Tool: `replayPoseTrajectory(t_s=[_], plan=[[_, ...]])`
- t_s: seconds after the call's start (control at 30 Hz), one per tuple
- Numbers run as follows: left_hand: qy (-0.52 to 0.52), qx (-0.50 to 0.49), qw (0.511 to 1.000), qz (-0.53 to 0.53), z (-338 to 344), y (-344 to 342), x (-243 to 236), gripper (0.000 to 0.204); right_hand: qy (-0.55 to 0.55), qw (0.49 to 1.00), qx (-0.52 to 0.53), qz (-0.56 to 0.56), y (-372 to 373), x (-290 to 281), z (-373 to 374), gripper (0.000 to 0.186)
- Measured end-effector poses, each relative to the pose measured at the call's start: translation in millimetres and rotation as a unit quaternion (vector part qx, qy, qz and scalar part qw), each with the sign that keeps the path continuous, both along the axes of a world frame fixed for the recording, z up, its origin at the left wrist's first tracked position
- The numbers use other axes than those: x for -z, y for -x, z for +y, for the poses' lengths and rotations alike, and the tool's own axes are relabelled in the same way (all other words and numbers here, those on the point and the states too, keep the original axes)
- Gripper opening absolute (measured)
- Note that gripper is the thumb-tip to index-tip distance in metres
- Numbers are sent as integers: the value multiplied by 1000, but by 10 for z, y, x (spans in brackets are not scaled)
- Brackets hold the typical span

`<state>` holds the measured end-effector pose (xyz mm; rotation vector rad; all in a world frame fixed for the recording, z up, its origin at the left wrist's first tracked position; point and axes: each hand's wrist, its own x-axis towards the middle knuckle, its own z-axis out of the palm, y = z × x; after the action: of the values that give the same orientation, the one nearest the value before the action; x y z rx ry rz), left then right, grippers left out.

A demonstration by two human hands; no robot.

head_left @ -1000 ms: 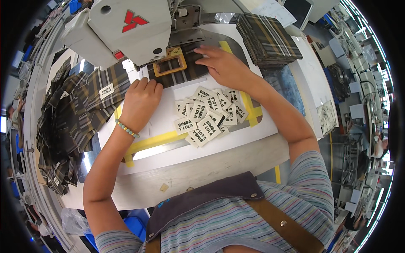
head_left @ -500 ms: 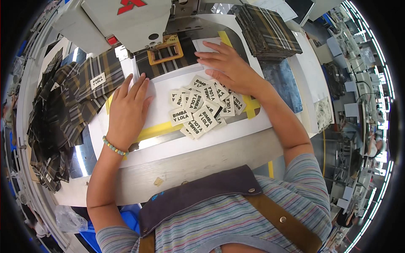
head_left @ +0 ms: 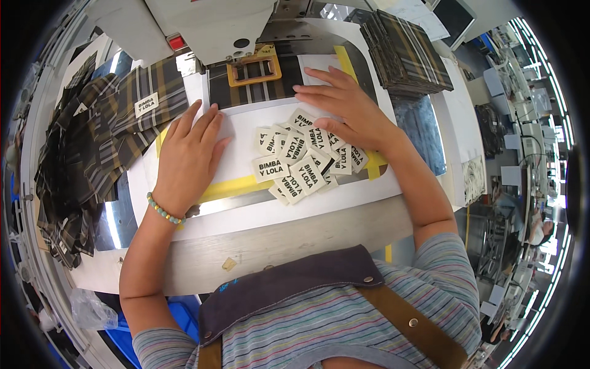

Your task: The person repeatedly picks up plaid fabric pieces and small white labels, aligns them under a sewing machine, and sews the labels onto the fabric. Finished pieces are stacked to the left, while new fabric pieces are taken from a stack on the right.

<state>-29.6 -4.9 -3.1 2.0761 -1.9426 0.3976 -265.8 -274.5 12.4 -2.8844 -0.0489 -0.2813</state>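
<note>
A dark plaid fabric piece (head_left: 221, 89) lies flat at the sewing machine, with an orange rectangular clamp frame (head_left: 256, 81) over it. My left hand (head_left: 189, 147) rests palm down near the fabric's left corner, fingers stretched and holding nothing. At the other end, my right hand (head_left: 351, 111) is spread, its fingertips at the fabric's right side by a white strip. Between the hands, nearer to me, is a loose pile of small white printed labels (head_left: 306, 176). The right thumb and palm hover over or rest on the pile's far edge; I cannot tell which.
The machine head (head_left: 212, 27) overhangs the work from behind. Plaid pieces (head_left: 132, 120), one bearing a white label, heap up on the left. A neat stack of plaid pieces (head_left: 415, 52) stands at the back right. Yellow tape (head_left: 230, 187) marks the white work surface.
The whole view has shifted a little, with machine, labels and stack sitting slightly farther right in it. Both hands keep almost the same places beside the fabric.
</note>
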Motion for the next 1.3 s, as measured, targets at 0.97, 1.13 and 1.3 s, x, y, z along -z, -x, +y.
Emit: replayPoseTrajectory(t_s=[0.97,1.13,1.3], plan=[[43,25,998,37,-17,-41,64,42,7,998,37,-46,32,171,-79,49],[52,45,996,48,-8,-27,63,41,14,999,20,-28,59,155,-74,49],[64,37,995,67,-22,8,-8,40,-11,996,20,-89,41,180,-67,46]])
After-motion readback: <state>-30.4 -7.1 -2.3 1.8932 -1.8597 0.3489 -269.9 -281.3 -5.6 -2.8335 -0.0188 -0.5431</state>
